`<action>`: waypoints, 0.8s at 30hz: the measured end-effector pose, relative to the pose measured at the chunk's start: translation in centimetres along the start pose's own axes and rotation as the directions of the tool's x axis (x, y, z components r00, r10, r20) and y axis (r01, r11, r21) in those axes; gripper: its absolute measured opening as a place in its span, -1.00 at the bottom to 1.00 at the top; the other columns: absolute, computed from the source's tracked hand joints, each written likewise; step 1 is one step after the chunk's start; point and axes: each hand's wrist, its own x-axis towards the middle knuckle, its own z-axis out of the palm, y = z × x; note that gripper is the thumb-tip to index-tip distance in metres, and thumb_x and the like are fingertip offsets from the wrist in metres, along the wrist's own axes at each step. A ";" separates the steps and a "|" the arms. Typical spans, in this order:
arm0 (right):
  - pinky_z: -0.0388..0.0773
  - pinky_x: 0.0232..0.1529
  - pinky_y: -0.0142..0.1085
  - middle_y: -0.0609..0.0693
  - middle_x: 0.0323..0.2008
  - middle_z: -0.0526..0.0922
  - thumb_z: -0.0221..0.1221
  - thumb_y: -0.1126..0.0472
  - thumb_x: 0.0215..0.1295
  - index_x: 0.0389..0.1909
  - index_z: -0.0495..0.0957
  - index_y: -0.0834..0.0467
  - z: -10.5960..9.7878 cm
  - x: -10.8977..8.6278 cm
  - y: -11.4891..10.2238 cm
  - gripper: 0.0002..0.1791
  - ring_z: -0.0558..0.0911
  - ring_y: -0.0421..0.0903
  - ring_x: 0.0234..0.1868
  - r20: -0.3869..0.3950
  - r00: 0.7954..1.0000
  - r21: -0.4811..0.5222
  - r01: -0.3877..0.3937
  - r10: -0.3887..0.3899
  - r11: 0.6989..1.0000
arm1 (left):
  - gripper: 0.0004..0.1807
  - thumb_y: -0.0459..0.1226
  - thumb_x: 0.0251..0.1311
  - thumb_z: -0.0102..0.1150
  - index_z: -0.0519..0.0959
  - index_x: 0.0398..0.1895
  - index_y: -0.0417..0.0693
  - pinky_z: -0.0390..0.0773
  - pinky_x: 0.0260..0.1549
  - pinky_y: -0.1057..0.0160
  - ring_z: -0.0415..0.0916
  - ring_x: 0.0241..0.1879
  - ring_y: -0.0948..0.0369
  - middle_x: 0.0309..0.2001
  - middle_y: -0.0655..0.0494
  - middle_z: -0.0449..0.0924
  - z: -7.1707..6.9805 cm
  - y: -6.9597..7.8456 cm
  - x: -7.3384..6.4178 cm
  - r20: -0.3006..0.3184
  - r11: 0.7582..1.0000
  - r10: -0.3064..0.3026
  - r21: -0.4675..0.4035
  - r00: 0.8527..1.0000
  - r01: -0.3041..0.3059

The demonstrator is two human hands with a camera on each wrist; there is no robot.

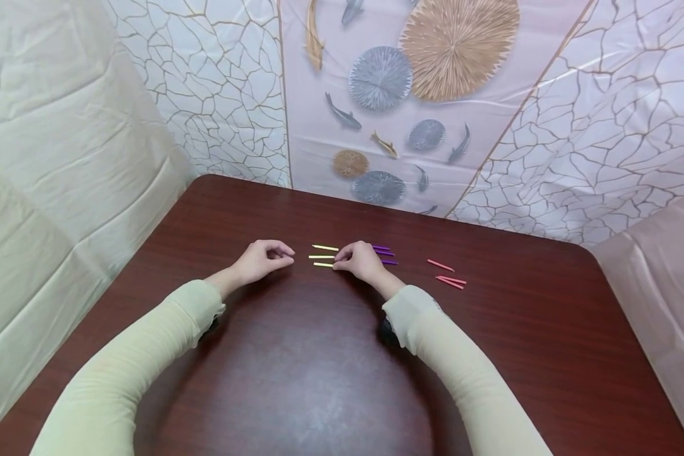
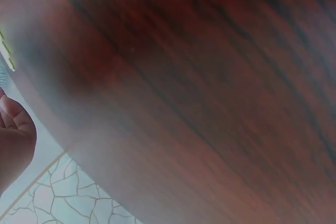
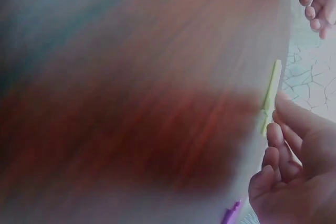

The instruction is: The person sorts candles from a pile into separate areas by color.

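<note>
Three thin yellow sticks (image 1: 322, 257) lie side by side on the dark red-brown table. My right hand (image 1: 361, 261) is at their right ends, thumb and fingers bent, the tips touching or very near the sticks. In the right wrist view, a yellow stick (image 3: 272, 85) lies by these fingertips, which stand a little apart. Left of the sticks, my left hand (image 1: 262, 261) hovers with a gap between thumb and fingers, holding nothing. Several purple sticks (image 1: 385, 254) lie just beyond my right hand, which partly hides them.
Three pink-red sticks (image 1: 450, 282) lie farther right, two of them crossing or touching. The table's (image 1: 296, 367) far edge runs along a patterned cloth backdrop (image 1: 376, 145). Plain pale cloth (image 1: 63, 158) hangs at the left.
</note>
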 end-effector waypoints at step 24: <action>0.42 -0.34 -0.37 0.12 -0.37 0.72 0.38 0.15 0.00 -0.30 0.69 0.21 -9.1 -5.0 1.4 -0.74 0.56 -0.14 -0.37 -0.223 0.973 0.109 -0.036 0.059 0.993 | -0.72 -0.33 0.12 0.24 0.59 -0.09 -0.22 0.46 -0.18 0.27 0.51 -0.21 0.12 -0.13 -0.15 0.63 2.1 5.5 3.2 0.018 0.988 0.098 -0.120 0.995 -0.095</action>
